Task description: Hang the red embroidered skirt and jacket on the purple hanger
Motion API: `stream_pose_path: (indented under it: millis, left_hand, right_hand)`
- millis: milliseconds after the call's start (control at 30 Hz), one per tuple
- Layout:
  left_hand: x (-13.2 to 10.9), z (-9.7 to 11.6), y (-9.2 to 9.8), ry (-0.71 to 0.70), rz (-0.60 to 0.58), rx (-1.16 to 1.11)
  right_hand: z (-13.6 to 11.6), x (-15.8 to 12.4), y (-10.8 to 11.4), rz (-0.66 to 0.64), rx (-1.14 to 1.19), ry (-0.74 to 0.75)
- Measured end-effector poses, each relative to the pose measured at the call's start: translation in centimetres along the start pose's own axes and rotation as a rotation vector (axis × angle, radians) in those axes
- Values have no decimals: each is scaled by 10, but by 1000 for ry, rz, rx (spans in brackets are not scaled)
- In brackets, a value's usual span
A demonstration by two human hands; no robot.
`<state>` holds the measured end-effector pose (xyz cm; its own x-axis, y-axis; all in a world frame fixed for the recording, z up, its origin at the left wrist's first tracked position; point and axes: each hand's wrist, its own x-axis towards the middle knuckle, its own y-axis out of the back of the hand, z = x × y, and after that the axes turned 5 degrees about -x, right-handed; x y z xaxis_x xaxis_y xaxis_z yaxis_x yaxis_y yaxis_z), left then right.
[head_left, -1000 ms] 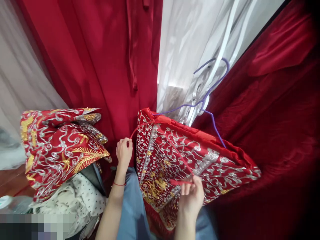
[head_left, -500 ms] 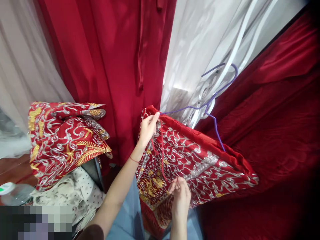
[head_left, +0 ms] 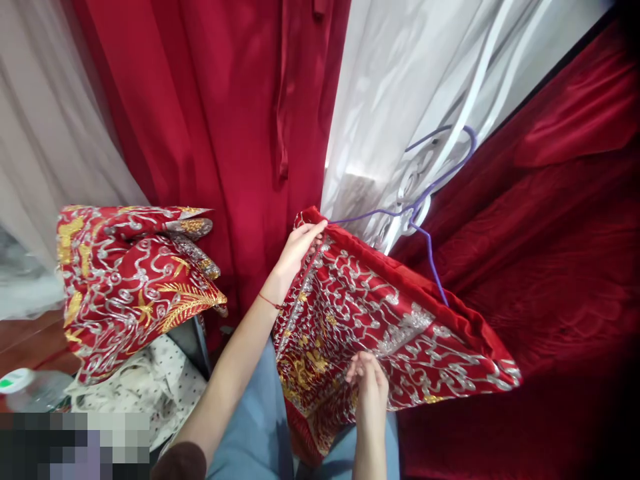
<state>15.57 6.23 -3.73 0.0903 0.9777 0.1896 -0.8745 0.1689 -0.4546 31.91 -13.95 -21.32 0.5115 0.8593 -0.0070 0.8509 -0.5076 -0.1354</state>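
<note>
A red garment (head_left: 395, 327) with silver and gold embroidery hangs folded over a purple wire hanger (head_left: 425, 193), whose hook sits on a white metal rail. My left hand (head_left: 300, 243) pinches the garment's upper left corner, where the hanger's arm enters the cloth. My right hand (head_left: 367, 383) is closed against the lower front of the same garment, fingers curled on the fabric; a thin red string there is hard to make out.
A second embroidered red garment (head_left: 135, 287) lies draped at the left over white dotted cloth (head_left: 150, 393). Red curtains (head_left: 225, 120) and white sheer curtains (head_left: 400, 80) hang behind. Dark red velvet (head_left: 550, 253) fills the right. A plastic bottle (head_left: 30, 387) lies lower left.
My left hand rose from beside the garment to its top left corner and now grips it. The red string that was stretched between both hands no longer shows. My right hand stayed low on the cloth.
</note>
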Motion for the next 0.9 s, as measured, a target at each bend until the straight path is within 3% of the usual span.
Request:
stream_pose_path:
  millis: [200,433,600,667,800,900]
  left_hand:
    - [3,-13,5,-69,54,174]
    - [-14,-38,20,-11,145,147]
    - [-60,-31,35,122,91,246]
    - [-86,-31,43,166,41,237]
    - [-124,-38,52,-18,46,244]
    - [-131,-35,48,-132,157,262]
  right_hand:
    - [-10,-7,-11,-31,-2,26]
    - [-41,-14,-51,-131,-22,112]
    - [-75,-9,-84,-239,33,162]
    - [-90,-8,-100,-344,112,142]
    - [-108,-16,-129,-639,284,-15]
    - [-110,-26,-135,-694,299,-37]
